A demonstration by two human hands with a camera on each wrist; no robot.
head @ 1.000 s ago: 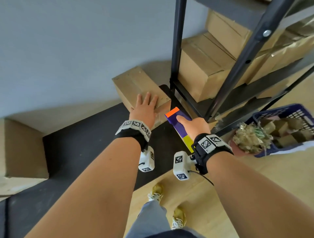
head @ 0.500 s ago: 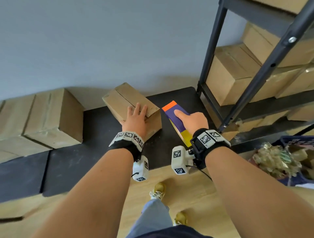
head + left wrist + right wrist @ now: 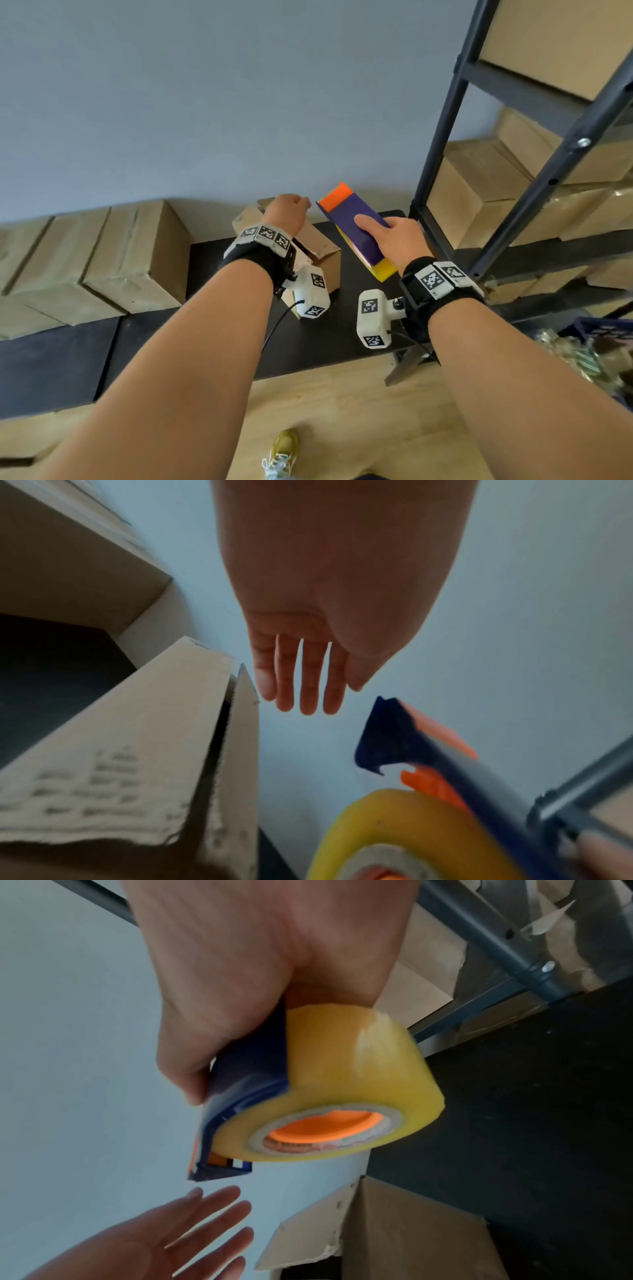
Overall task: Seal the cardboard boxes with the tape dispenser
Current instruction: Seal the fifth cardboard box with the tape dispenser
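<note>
A small cardboard box (image 3: 317,245) stands on a black mat (image 3: 342,329) by the wall, its top flaps slightly parted (image 3: 222,723) (image 3: 394,1231). My left hand (image 3: 289,210) hovers above the box's far end with fingers straight and spread, touching nothing (image 3: 301,680) (image 3: 192,1229). My right hand (image 3: 394,240) grips a purple and orange tape dispenser (image 3: 352,226) loaded with a yellowish tape roll (image 3: 356,1080), held in the air to the right of the box. The dispenser's orange tip (image 3: 435,739) points toward the wall.
Larger cardboard boxes (image 3: 102,260) sit on the mat at left against the grey wall. A dark metal shelving rack (image 3: 534,178) with stacked boxes (image 3: 479,192) stands at right. A blue basket (image 3: 603,332) lies at the far right on the wooden floor. My shoe (image 3: 284,452) shows below.
My left hand has lifted off the small box's top and now hovers above its far end. My right hand raised the tape dispenser. The view shifted left, showing more boxes at left.
</note>
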